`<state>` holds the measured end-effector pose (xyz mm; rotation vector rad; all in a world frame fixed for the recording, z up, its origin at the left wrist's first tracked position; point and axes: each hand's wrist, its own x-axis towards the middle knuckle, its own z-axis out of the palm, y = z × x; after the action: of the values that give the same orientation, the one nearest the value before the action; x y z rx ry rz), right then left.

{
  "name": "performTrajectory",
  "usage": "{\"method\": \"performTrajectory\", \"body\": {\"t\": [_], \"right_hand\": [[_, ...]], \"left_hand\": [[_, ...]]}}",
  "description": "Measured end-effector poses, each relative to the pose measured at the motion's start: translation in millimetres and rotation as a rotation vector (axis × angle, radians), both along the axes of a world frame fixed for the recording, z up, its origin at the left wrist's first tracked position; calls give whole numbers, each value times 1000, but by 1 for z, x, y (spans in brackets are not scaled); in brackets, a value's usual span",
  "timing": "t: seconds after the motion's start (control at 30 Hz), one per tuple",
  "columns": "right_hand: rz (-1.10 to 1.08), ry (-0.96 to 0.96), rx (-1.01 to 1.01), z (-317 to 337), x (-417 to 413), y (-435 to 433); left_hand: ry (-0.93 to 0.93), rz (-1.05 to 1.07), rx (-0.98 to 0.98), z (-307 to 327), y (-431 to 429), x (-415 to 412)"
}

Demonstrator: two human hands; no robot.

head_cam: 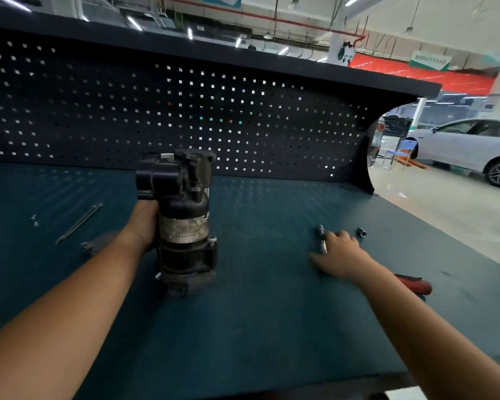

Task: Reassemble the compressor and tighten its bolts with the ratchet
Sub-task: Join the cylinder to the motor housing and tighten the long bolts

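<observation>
The compressor (182, 223) stood upright near the middle of the worktop (272, 327), its dark cast head uppermost and its base resting on the mat. The left hand (143, 226) gripped it from the left side, around the labelled cylindrical body, with the fingers curled out of sight behind. The right hand (341, 252) lay well apart to the right, palm down and fingers stretched out, holding nothing that could be seen. Its fingertips were just beside two small silver fittings (323, 239), and a third dark one (361, 232) lay a little further right. A red-handled tool (413, 284) was partly hidden under that forearm; whether it was the ratchet could not be told. Two long bolts (78, 223) lay at the far left. The unit looked like a heavy, rigid lump of metal, top-heavy when stood on end, and its grimy casing was probably somewhat slick. The banded middle, where the left hand already was, seemed the soundest hold. Its upper ports and lugs looked better left alone, and it would likely need steadying against any turning force.
</observation>
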<state>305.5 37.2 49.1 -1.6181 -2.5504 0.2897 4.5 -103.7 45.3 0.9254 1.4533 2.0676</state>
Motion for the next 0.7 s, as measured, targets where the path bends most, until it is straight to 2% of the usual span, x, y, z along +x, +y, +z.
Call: {"method": "performTrajectory", "body": {"t": [0.03, 0.1, 0.23, 0.37, 0.43, 0.57, 0.63, 0.7], "right_hand": [[-47, -109, -20, -11, 15, 14], [-35, -206, -20, -32, 36, 30], [112, -112, 198, -55, 48, 39], [156, -172, 218, -51, 45, 35], [166, -47, 218, -40, 43, 29], [123, 384, 243, 19, 32, 7], [169, 481, 146, 67, 29, -9], [273, 525, -49, 110, 28, -34]], "left_hand": [[-3, -3, 14, -1, 1, -2], [-1, -6, 17, -1, 2, -3], [-60, 7, 25, 0, 3, -3], [-68, -12, 12, 2, 0, 1], [-82, -18, 2, 5, -2, 4], [-52, -38, 3, 6, -3, 9], [-3, -42, 4, 5, -4, 11], [31, -31, 3, 4, -5, 12]]}}
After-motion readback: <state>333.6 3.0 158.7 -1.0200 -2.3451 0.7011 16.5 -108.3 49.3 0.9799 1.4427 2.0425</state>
